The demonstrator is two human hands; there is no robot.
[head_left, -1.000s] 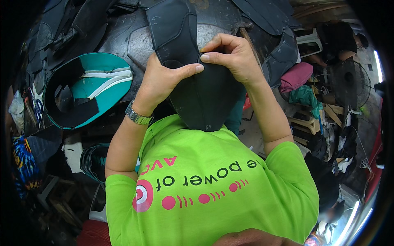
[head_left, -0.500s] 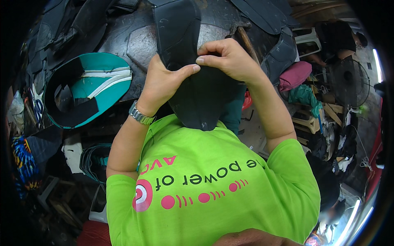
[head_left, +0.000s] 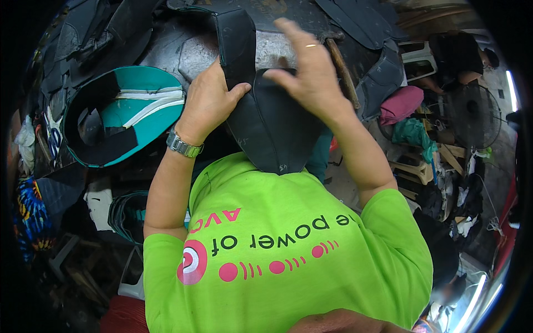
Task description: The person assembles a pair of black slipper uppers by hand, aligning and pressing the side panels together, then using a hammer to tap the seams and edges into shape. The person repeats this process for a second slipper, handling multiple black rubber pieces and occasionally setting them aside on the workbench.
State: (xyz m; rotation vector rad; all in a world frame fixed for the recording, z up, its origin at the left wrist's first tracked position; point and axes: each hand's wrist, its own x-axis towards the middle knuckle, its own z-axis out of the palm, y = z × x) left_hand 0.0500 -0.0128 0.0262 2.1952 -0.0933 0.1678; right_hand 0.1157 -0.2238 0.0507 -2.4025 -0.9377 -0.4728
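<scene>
A black stitched panel (head_left: 269, 127), looking like part of a shoe upper, hangs over the near edge of the dark worktable. A seam runs down its middle, and its wide lower end rests against my green shirt. My left hand (head_left: 214, 97) grips the panel's narrow upper strip at its left edge, thumb on top and the other fingers hidden behind. Just above the panel's right side, my right hand (head_left: 313, 77) is lifted with fingers spread and nothing in it. That hand is slightly blurred.
A teal-lined black piece (head_left: 152, 102) with white strips lies at the left. Black cut pieces (head_left: 361, 28) are piled at the far left and far right. A wooden handle (head_left: 341, 66) lies right of my right hand. A person (head_left: 458, 55) and a fan (head_left: 477, 114) are farther right.
My right hand has let go of the panel and risen, its pinched fingers now spread. My left hand has shifted slightly left, still gripping, and the upper strip now tilts left.
</scene>
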